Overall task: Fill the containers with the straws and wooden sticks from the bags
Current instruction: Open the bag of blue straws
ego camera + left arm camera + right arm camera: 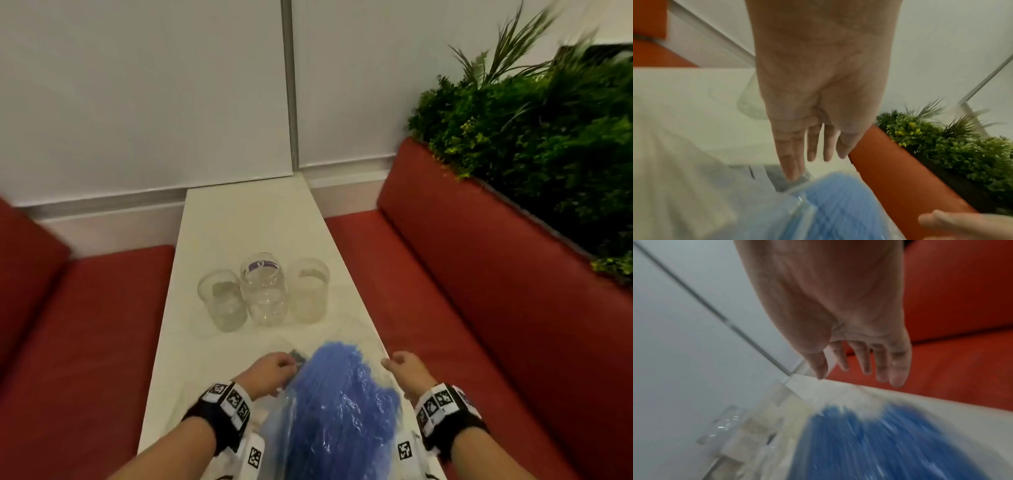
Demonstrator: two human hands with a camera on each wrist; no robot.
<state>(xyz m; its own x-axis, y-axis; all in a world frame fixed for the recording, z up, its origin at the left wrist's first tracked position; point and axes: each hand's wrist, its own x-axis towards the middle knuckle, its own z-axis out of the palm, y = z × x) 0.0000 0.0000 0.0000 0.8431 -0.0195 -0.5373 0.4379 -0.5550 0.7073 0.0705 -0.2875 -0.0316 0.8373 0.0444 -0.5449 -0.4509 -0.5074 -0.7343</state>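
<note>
On a white worktop [239,219] between red benches, three clear containers [263,291] stand unfilled — the job looks barely begun — as the left hand [270,373] fingers the blue-straw bag [339,411] near the person and the right hand [407,371] hovers loose, holding nothing.

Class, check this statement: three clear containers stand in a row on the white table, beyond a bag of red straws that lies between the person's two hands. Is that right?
One detail is wrong: the straws in the bag are blue, not red, as the head view shows. The rest holds: three clear containers stand in a row on the white table, and the bag lies between the left hand and the right hand.
</note>
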